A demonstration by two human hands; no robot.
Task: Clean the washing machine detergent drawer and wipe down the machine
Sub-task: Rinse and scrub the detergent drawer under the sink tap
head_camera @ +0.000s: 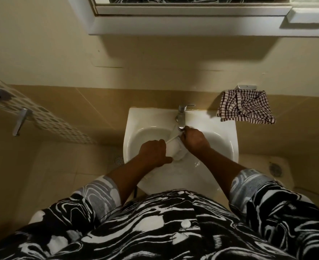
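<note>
Rinsing the drawer [175, 152] works best tilted right under the tap [181, 117] so the gunk drains into the sink [136, 117]. The left hand [153, 152] grips it low over that sink, and the right hand [192, 139] seems to pinch a thin white brush [170, 140]. Count: one drawer, tap, sink, brush, one checked cloth [245, 107], two hands.
</note>
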